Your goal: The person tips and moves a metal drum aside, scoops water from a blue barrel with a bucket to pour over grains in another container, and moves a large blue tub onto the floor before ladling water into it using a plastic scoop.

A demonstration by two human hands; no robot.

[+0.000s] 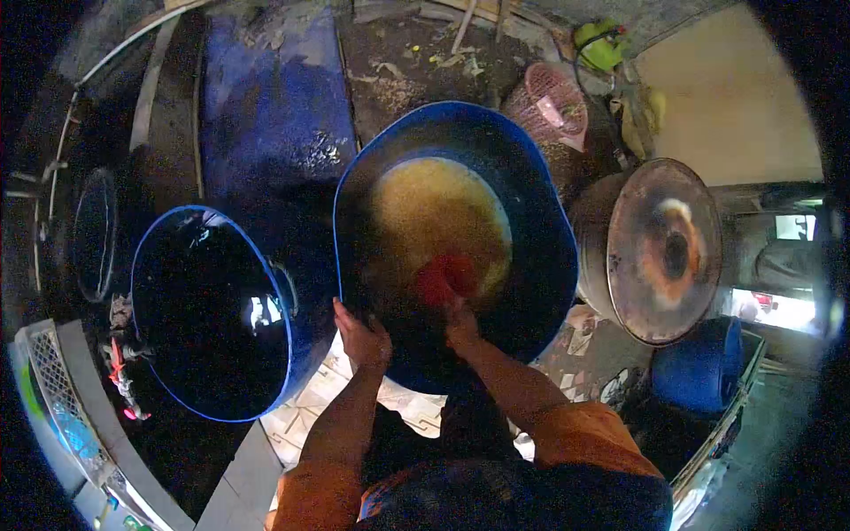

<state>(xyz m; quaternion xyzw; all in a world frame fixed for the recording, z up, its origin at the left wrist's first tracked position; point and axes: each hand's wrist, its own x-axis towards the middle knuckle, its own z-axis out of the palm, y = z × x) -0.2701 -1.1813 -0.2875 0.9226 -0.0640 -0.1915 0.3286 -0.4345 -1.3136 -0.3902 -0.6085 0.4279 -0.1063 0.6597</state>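
Observation:
A large blue barrel (542, 177) stands open-topped in front of me, with a yellowish-brown grainy mass (425, 196) at its bottom. My left hand (364, 343) grips the barrel's near-left rim, fingers on the outer side. Reaching down inside the barrel, my right hand (460, 329) is closed on a red dipper (445, 278). The dipper is low over the contents; its handle is mostly covered by my hand, and I cannot tell whether anything is in it.
Left of the barrel stands another blue-rimmed drum (289, 358) with dark, reflecting liquid. A metal drum with a stained round lid (639, 265) is at the right, near a smaller blue barrel (691, 376). A pink basket (540, 93) and blue sheet (274, 97) lie beyond.

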